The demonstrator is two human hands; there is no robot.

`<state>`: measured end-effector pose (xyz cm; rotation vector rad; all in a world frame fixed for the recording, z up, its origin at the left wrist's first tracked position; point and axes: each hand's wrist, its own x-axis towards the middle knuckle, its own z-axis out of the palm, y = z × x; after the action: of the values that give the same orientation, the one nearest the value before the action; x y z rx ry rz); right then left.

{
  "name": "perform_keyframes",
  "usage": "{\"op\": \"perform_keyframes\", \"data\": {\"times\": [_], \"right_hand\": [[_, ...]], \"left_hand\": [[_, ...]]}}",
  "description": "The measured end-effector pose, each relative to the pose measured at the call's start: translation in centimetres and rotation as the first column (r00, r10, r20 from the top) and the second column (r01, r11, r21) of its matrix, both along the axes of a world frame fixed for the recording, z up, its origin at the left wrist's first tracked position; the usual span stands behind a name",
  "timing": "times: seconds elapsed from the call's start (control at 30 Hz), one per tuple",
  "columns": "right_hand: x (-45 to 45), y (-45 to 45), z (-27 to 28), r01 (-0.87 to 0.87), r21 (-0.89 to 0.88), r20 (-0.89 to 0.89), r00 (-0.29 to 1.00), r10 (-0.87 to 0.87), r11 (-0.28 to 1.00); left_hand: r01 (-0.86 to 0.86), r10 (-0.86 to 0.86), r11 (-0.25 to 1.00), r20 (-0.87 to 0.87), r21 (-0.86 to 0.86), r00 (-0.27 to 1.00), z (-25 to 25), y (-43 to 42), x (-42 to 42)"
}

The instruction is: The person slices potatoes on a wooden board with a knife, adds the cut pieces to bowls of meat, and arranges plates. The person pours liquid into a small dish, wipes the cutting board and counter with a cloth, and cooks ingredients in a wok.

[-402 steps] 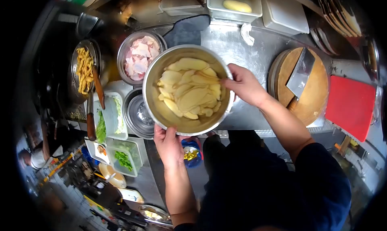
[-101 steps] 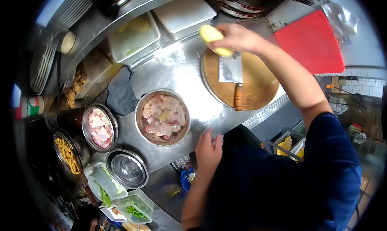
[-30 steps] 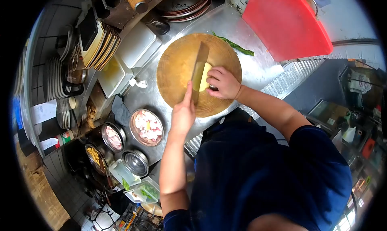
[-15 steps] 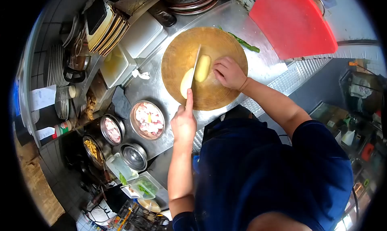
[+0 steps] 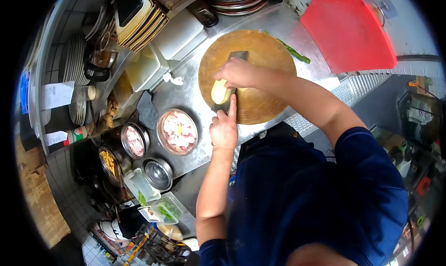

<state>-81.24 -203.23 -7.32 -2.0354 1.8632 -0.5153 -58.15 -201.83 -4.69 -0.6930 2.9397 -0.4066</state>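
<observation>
A steel desk [image 5: 191, 96] carries a round chopping board [image 5: 269, 99], a bowl of meat [image 5: 178, 151] near its left side. On the board a cleaver [image 5: 239, 55] points away from the body, handle clasped in the left hand [image 5: 224, 129]. The right hand [image 5: 236, 74], nearer, curls its fingers onto the far end of the potato [image 5: 219, 94], whose long axis roughly follows the blade.

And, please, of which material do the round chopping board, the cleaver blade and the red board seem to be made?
Round chopping board: probably wood, matt; brown with faint curved marks.
Cleaver blade: likely steel, rather dull; flat and dark grey.
Red board: perhaps plastic, smooth; one even, bright colour, though a coated material cannot be excluded.
</observation>
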Motion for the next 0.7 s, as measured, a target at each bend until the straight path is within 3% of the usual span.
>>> {"op": "perform_keyframes", "data": {"times": [0.2, 0.33, 0.43, 0.53, 0.6, 0.7], "right_hand": [[0.2, -0.3, -0.3, 0.006, 0.085, -0.125, 0.992, 0.005, 0.996], [2.1, 0.1, 1.1, -0.146, 0.042, -0.157, 0.976, 0.151, 0.988], [4.0, -0.9, 0.5, 0.020, 0.055, -0.176, 0.984, -0.010, 0.998], [2.8, -0.5, 2.1, 0.200, -0.337, -0.026, 0.975, -0.222, 0.920], [1.1, 1.8, 5.8, 0.415, -0.595, 0.215, 0.907, -0.361, 0.688], [-2.2, 6.2, 6.1, 0.580, -0.530, 0.267, 0.807, -0.527, 0.619]], "left_hand": [[-0.068, 0.067, 0.998, -0.033, -0.009, 0.997, -0.4, 2.7, -1.4], [-0.063, 0.064, 0.998, -0.072, 0.012, 0.995, -1.0, 2.8, -1.4], [-0.082, 0.085, 0.996, -0.071, 0.035, 0.994, -0.2, 3.0, -1.5], [-0.103, 0.118, 0.979, -0.080, 0.174, 0.990, 2.1, 3.6, -0.6], [-0.094, 0.150, 0.939, -0.149, 0.331, 0.977, 3.8, 3.6, 1.5], [-0.116, 0.231, 0.895, -0.226, 0.430, 0.946, 5.2, 3.5, 5.3]]}}
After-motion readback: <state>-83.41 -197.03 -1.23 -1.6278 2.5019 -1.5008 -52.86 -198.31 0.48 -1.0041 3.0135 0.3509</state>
